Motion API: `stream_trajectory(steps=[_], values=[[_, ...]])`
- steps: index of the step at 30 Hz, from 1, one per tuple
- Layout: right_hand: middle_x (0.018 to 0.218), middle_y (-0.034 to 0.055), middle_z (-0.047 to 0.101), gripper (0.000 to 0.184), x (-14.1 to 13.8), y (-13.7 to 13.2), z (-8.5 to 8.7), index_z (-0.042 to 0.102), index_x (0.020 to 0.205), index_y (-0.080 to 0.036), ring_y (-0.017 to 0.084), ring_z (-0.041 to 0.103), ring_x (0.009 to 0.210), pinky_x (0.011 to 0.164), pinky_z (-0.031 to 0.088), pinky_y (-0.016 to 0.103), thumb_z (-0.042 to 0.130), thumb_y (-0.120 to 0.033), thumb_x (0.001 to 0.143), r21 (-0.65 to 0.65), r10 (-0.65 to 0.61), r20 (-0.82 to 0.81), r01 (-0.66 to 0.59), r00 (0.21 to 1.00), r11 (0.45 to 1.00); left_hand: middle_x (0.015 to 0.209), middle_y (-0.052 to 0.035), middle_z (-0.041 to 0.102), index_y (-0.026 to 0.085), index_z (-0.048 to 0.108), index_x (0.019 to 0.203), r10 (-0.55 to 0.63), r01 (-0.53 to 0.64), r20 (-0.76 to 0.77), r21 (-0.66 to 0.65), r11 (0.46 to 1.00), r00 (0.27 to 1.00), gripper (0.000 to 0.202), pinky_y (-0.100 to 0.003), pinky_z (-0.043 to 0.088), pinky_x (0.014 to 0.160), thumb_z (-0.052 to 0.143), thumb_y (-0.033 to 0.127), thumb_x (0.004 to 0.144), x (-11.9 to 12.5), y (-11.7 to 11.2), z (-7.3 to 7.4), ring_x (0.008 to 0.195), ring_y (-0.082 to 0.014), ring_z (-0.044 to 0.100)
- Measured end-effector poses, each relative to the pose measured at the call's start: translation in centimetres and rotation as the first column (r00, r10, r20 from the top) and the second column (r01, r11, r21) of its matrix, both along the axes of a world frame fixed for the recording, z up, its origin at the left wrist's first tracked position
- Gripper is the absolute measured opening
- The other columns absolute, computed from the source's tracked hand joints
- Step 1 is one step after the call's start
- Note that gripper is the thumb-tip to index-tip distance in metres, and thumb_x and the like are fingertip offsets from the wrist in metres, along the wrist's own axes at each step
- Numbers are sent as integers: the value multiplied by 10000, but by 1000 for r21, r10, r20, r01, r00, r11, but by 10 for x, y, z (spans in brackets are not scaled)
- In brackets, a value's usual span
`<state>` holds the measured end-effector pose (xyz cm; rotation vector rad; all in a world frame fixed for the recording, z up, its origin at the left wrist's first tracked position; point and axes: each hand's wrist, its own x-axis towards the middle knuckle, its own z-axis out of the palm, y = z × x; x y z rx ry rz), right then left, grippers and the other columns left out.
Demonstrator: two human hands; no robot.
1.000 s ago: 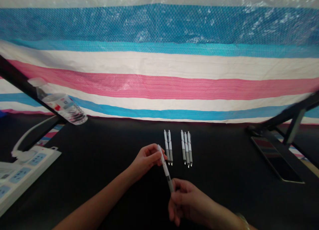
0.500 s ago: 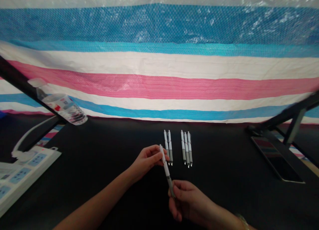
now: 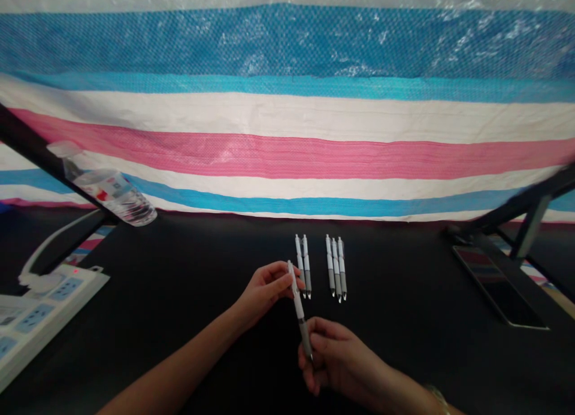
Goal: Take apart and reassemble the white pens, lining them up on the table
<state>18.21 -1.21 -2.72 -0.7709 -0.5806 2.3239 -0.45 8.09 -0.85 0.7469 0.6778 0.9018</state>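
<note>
1. Far out from the left hand (image 3: 265, 289), a white power strip (image 3: 87, 281) sits on the black worktop (image 3: 395, 367); past that hand, a clear water bottle (image 3: 110, 190) leans tilted on a dark strut (image 3: 31, 136); if it slipped off the strut, it could drop towards the strip.
2. That left hand is closed in a pinch around the upper barrel of a white pen (image 3: 297, 298); the pen's top sticks up just past the fingers; a slackened pinch could let the pen swing or fall.
3. Lower and to the right, the right hand (image 3: 336, 355) is nearly closed, its fingers pinching the pen's grey lower end; the pen slants between the hands, held above the worktop; a sudden twist or pull could make it slip from these fingers.
4. Ahead of the hands, two matching pens (image 3: 303, 265) lie side by side, just beyond the left fingers, with three more pens (image 3: 336, 268) close to their right; a stray knuckle could knock them out of line; a striped tarp (image 3: 287, 157) hangs behind.
5. Well right of the right hand, a dark phone (image 3: 498, 286) lies on the worktop beneath a black stand (image 3: 530, 226).
</note>
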Motion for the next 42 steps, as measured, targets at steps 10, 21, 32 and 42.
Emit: stream_trajectory(steps=[10,21,32,42], values=[[806,104,724,389,2,2,-4,585,934,-100,146,704,619,590,526,235,740,-451,868,-16,48,-17,-48,999,999,788,-87,778,123,759,909,-1,1,-9,11,1000,1000,298,-223,531,651,863,347,743,0,1,0,685,-144,692],[612,-15,636,410,4,4,1,531,884,-162,26,372,364,395,271,168,781,-481,824,5,85,14,-85,996,996,805,-90,776,126,756,918,3,-3,-14,18,1000,1000,288,-231,524,668,852,346,759,0,1,-4,701,-148,693],[568,-78,537,445,2,4,2,499,823,-184,45,413,408,430,321,177,878,-399,733,61,15,-15,-14,1000,998,791,-85,767,120,758,909,31,-31,-17,-14,999,999,309,-233,525,694,872,346,732,2,2,-1,712,-151,695],[850,125,746,476,2,5,1,578,1088,-116,169,687,664,607,464,259,705,-525,880,-10,-4,-53,4,999,1000,814,-94,762,116,764,924,50,-50,5,-33,998,999,297,-279,537,758,869,320,736,2,3,-2,761,-178,695]])
